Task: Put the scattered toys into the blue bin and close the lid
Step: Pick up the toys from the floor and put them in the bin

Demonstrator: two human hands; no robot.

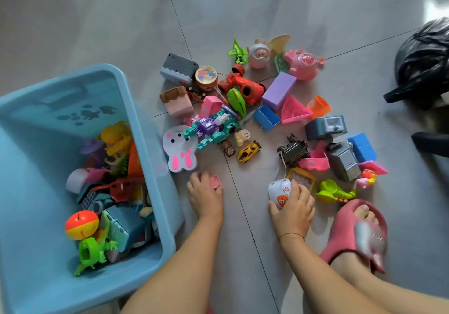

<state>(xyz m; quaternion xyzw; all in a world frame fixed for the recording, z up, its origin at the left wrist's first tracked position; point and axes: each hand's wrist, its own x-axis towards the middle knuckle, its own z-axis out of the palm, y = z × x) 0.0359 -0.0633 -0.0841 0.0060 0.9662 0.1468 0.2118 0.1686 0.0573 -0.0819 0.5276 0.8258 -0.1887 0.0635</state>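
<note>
Bin (pixel 136 124) open at far left, part filled, much nearer the left hand (pixel 206 198). Left fingers (pixel 198 180) curled down onto a small pink piece (pixel 215 181) on the floor, grip uncertain. Right hand (pixel 292 207) wrapped round a white toy (pixel 279 190), cord trailing away toward the pile. No lid in view.

Bin at the left, toys spread across the floor to its right.

The open blue plastic bin (pixel 136 129) is seen at the left, already part filled with toys. A white rabbit-shaped card (pixel 178 148) lies just beside its right wall. The yellow toy car (pixel 249 151) sits in the middle of the spread, the purple rectangular block (pixel 279 90) behind it. The black plastic bag (pixel 422 58) is set far right.
</note>
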